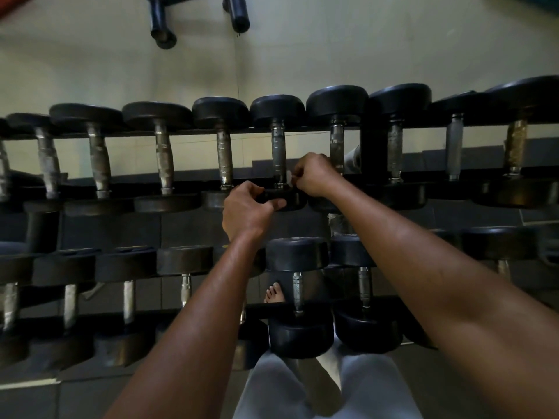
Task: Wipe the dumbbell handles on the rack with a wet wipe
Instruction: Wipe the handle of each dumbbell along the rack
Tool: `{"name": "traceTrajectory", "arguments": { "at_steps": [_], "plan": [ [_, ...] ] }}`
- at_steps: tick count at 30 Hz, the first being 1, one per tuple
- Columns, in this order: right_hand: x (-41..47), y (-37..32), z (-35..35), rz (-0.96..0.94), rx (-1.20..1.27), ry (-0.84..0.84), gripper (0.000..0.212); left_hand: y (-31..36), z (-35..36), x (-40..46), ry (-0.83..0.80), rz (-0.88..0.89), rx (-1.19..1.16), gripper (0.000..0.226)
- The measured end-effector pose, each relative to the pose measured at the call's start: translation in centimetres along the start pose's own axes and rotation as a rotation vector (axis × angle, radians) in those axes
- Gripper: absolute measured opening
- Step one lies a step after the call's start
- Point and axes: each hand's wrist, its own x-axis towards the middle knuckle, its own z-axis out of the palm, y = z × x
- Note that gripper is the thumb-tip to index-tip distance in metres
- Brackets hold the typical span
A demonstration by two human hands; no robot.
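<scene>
Two tiers of dumbbells fill the rack, and we are at the upper one, near its middle. Our right hand is curled around a small white wipe, pinching it against the near end of one handle, just above the front head. Our left hand grips that head, thumb along its near face and fingers curled over the top, which should keep the dumbbell from rolling.

To do this step well, we judge it best to wrap the wipe fully round the handle and draw it toward the far head, twisting as we go so the knurling gets cleaned on every side. We should keep the left hand firm while the right slides. Handles to either side look dull and worn; whether they have been wiped we cannot tell.
</scene>
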Motion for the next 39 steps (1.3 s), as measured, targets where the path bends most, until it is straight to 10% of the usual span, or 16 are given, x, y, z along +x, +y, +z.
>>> {"name": "traceTrajectory", "arguments": {
  "at_steps": [15, 28, 39],
  "plan": [
    [-0.8, 0.8, 0.6, -0.313, 0.013, 0.091, 0.016, -0.2, -0.2, 0.0, -0.007, 0.030, -0.007, 0.051],
    [4.5, -2.4, -1.8, -0.467, -0.020, 0.594, 0.019, -1.5, 0.8, 0.2, 0.041, 0.050, -0.083, 0.046],
    [3.9, -2.3, 1.4, -0.264, 0.295, 0.651, 0.016, -1.4, 0.8, -0.2, 0.025, 0.054, -0.111, 0.043]
  ]
}}
